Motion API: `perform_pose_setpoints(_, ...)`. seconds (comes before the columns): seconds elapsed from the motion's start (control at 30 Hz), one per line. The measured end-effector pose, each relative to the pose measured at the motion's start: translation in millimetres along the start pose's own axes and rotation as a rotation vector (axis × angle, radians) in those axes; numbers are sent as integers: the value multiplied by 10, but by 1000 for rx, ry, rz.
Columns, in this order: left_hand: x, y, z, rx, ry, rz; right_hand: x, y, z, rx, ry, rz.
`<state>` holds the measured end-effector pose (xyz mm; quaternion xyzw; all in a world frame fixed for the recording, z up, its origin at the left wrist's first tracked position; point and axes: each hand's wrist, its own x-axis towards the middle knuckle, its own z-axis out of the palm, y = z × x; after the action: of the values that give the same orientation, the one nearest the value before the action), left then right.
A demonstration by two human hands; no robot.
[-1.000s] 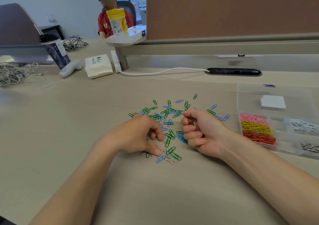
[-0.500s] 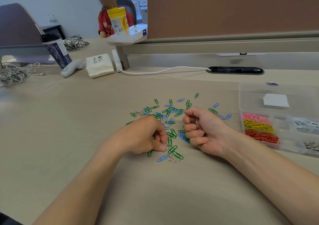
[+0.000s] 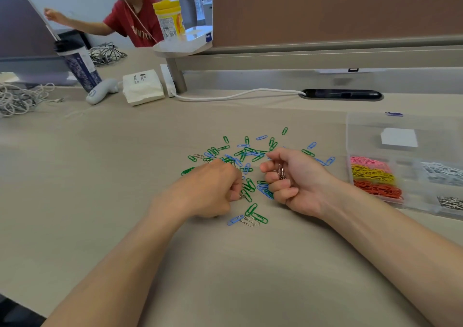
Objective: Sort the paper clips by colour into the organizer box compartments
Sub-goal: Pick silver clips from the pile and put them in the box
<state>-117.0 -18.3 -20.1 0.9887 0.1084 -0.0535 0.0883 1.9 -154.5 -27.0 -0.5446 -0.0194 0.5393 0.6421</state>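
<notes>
Two hands work over a scatter of green and blue paper clips (image 3: 246, 161) spread across a beige tabletop (image 3: 100, 176). The left hand (image 3: 213, 191), knuckles up, has its fingers (image 3: 234, 189) curled tight, with a silver paper clip (image 3: 241, 197) pinched at their tips just over the pile. The right hand (image 3: 298, 179) lies on its side close by. Its fingers are clamped round a bunch of silver paper clips (image 3: 281, 172) that shows between thumb and forefinger.

Near the right wrist sits the clear organizer box (image 3: 350, 136). Its left compartments hold pink clips (image 3: 368, 162), yellow clips (image 3: 370, 175) and orange-red clips (image 3: 378, 189), each colour in its own section. The clips in the compartments farther right are too blurred to name.

Beyond the pile, a white cable (image 3: 238, 96) runs along the tabletop. At the far left another person in a red shirt (image 3: 135, 23) reaches sideways behind a yellow-lidded canister (image 3: 170, 18).
</notes>
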Motion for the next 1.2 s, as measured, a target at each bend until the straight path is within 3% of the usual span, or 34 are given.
perform_pose_setpoints(0.1,15,-40,-49,-104,96,2,2,-7,7,-14,2,11)
perform_pose_setpoints(0.27,2,158,-57,-432,436,152,1,35,21,-45,-89,100)
perform_pose_setpoints(0.37,32,244,14,-418,488,219,-20,61,57,-56,-167,135)
perform_pose_setpoints(0.47,34,188,-17,-463,573,284,13,57,28,25,-108,117)
perform_pose_setpoints(0.53,10,84,-60,-466,470,300,36,31,-17,75,-55,87)
perform_pose_setpoints(0.63,-19,-13,-46,-364,120,316,41,-35,-55,109,-41,61)
perform_pose_setpoints(0.73,-17,-8,-18,-352,-29,280,33,-57,-61,106,-47,57)
perform_pose_setpoints(0.93,-28,52,-3,-308,-127,241,39,-51,-78,90,-57,32)
perform_pose_setpoints(1.2,-71,175,-29,-32,-73,299,36,-30,-74,70,-56,24)
